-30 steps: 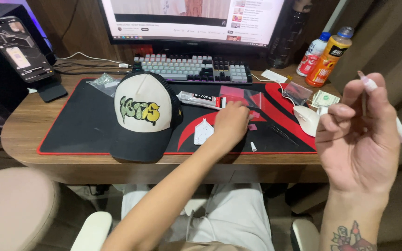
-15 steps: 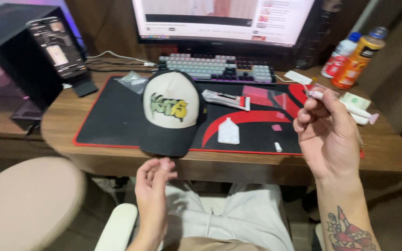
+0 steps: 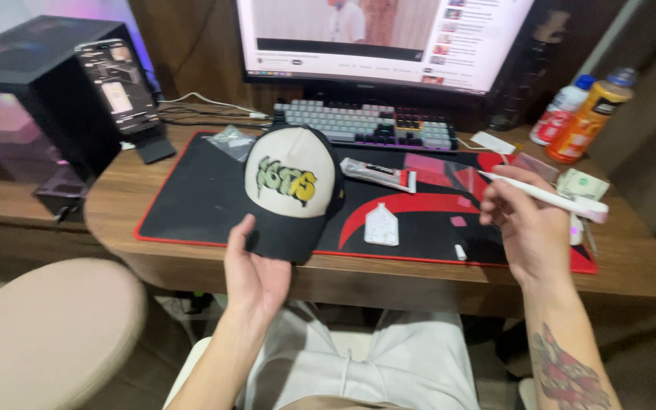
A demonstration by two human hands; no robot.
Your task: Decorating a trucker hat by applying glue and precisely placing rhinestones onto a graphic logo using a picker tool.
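A black and cream cap (image 3: 291, 191) with yellow-green lettering lies on the black and red desk mat (image 3: 191, 205). My left hand (image 3: 253, 272) has its palm up under the cap's black brim, thumb resting on the brim edge. My right hand (image 3: 527, 226) is over the mat's right side, holding a white pen-shaped tool (image 3: 548, 197) between its fingers, tip pointing left. A small white house-shaped piece (image 3: 382, 225) and a tiny white cap piece (image 3: 460, 252) lie on the mat between my hands. A white tube (image 3: 378, 174) rests behind them.
A keyboard (image 3: 366, 125) and monitor (image 3: 389, 38) stand at the back. A phone on a stand (image 3: 119, 87) and a black computer case (image 3: 32, 99) are at left. Two bottles (image 3: 582, 114) and folded banknotes (image 3: 582, 184) sit at right. A beige stool (image 3: 39, 334) stands at lower left.
My left hand pulled back from the mat, dropped to my lap, then rose to the cap's brim. My right hand lowered with the white tool toward the mat.
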